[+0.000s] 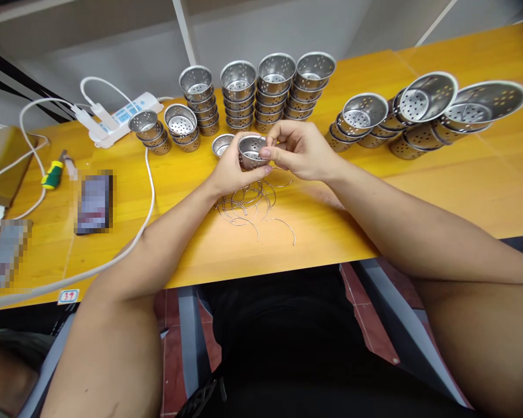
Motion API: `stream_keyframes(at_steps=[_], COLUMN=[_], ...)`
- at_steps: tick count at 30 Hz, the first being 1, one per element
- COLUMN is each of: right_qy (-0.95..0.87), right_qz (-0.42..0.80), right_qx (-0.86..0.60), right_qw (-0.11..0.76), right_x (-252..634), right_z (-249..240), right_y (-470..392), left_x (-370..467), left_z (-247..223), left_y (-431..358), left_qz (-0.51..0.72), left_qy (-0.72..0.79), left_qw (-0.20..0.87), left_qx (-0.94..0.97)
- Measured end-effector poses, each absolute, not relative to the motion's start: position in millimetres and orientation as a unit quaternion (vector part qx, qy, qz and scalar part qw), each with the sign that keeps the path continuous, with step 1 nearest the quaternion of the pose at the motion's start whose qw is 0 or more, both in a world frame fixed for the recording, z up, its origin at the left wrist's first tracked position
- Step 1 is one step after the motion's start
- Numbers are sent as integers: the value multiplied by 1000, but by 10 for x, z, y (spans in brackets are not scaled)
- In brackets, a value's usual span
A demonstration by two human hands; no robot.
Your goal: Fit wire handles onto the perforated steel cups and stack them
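Observation:
My left hand point(237, 167) is wrapped round a small perforated metal cup point(251, 150), its open mouth tilted up. At the cup's right rim is my right hand point(294, 150), thumb and forefinger pinched together; what they hold is too small to make out. Just behind my left hand, another metal cup point(221, 145) stands on the table, partly hidden. Below my hands lies a loose pile of thin curved wires point(244, 203) on the yellow table point(314, 232).
Stacked perforated cups point(239, 87) line the back, with leaning stacks point(412, 110) at the right. To the left are a power strip point(124, 116), white cables, a green-handled tool point(53, 174) and a phone point(95, 203). A second blurred device point(5, 252) lies far left.

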State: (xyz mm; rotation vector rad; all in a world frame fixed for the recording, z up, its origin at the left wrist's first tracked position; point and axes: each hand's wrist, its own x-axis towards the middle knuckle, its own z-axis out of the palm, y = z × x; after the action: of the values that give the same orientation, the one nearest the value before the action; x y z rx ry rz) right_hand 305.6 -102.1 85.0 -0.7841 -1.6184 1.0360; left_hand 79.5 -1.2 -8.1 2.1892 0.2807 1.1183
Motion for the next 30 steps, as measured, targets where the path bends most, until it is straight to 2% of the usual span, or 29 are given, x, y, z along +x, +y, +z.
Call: stream_keyframes(at_steps=[10, 18, 24, 30], right_qy=[-673, -689, -716, -769], right_qz=[426, 426, 262, 171], right_qx=[-357, -358, -399, -402], right_qw=[488, 465, 510, 466], right_x=[3052, 3067, 3173, 3250], right_z=[880, 916, 818, 785], right_y=[-1051, -1084, -1052, -1063], left_x=[752, 762, 789, 757], left_z=[-46, -82, -194, -202], left_y=[-23, -23, 116, 187], left_qz=[384, 390, 438, 441], left_qy=[164, 146, 132, 156], left_qw=[306, 306, 294, 272], left_qx=[855, 856, 839, 841])
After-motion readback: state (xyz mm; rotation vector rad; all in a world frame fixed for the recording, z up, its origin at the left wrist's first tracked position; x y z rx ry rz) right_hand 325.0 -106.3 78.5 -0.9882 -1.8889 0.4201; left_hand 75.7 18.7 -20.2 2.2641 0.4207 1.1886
